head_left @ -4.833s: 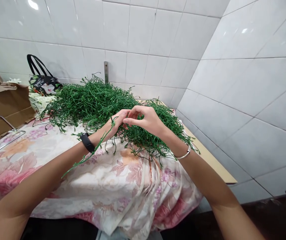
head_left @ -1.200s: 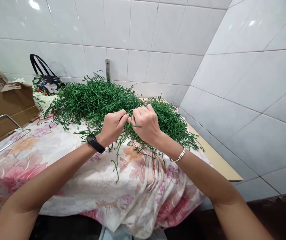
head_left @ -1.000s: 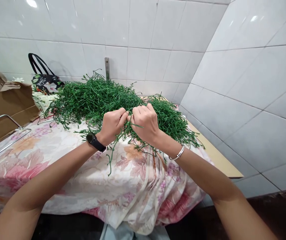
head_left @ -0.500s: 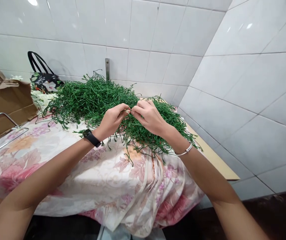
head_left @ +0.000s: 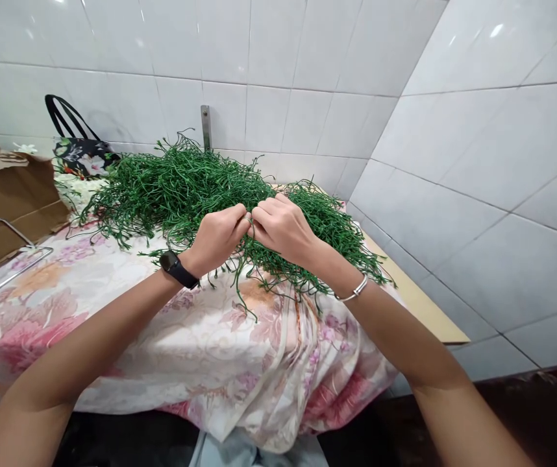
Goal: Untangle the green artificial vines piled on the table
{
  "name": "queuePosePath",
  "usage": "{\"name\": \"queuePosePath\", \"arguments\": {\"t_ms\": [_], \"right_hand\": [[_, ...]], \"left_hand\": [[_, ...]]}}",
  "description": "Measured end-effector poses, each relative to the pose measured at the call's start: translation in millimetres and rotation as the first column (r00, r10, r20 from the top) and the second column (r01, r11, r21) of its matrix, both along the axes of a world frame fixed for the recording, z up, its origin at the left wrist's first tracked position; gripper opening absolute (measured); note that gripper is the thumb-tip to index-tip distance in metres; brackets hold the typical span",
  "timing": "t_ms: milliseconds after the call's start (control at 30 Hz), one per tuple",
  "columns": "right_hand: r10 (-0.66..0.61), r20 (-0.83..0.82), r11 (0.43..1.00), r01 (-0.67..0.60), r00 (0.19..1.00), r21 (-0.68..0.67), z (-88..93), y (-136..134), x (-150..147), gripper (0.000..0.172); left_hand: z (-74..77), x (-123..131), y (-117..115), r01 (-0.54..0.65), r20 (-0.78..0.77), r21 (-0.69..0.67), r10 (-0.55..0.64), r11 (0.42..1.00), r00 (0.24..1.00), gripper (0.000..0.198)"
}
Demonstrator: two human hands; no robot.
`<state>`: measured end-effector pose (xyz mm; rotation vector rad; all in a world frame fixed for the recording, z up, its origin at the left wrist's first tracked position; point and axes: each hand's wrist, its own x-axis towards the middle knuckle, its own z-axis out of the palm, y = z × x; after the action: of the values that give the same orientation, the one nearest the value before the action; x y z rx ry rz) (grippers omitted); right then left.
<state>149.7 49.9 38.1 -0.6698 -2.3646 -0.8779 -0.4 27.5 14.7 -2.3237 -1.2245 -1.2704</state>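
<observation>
A large heap of thin green plastic stems lies across the table on a floral cloth. My left hand, with a black watch on its wrist, is closed in a pinch in front of the heap. Touching it fingertip to fingertip is my right hand, also pinched, with a bracelet on the wrist. A green stem hangs down from between the two hands. The small part held at the fingertips is mostly hidden.
A cardboard box stands at the left, with a bent metal wire frame before it. Behind are a floral bag and white flowers. A metal bracket is against the tiled wall. The floral cloth hangs over the front edge.
My fingers have closed more tightly together, and both hands have turned slightly. The camera view has shifted a little.
</observation>
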Motion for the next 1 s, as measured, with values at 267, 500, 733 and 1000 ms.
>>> {"name": "queuePosePath", "arguments": {"t_ms": [267,500,733,1000], "right_hand": [[-0.048,-0.141,0.998,0.043,0.989,-0.041,-1.2,-11.8,-12.3,0.027],[-0.12,-0.172,0.993,0.12,0.978,-0.015,-5.7,-11.9,-20.8,0.024],[-0.007,-0.093,1.0,0.004,0.996,-0.031,5.1,3.1,-1.6,0.029],[0.146,-0.2,0.984,-0.163,0.969,-0.073,8.3,2.2,11.5,0.022]], "left_hand": [[5.4,1.6,-5.4,-0.02,0.176,0.048,0.011,0.999,0.984,0.026],[10.5,0.5,-5.2,-0.049,0.172,0.01,0.046,0.999,0.984,0.027],[12.6,-3.6,1.2,-0.056,0.134,-0.046,0.061,0.997,0.989,0.02],[18.7,11.9,-17.9,-0.225,0.007,0.204,0.228,0.953,0.974,0.02]]}}
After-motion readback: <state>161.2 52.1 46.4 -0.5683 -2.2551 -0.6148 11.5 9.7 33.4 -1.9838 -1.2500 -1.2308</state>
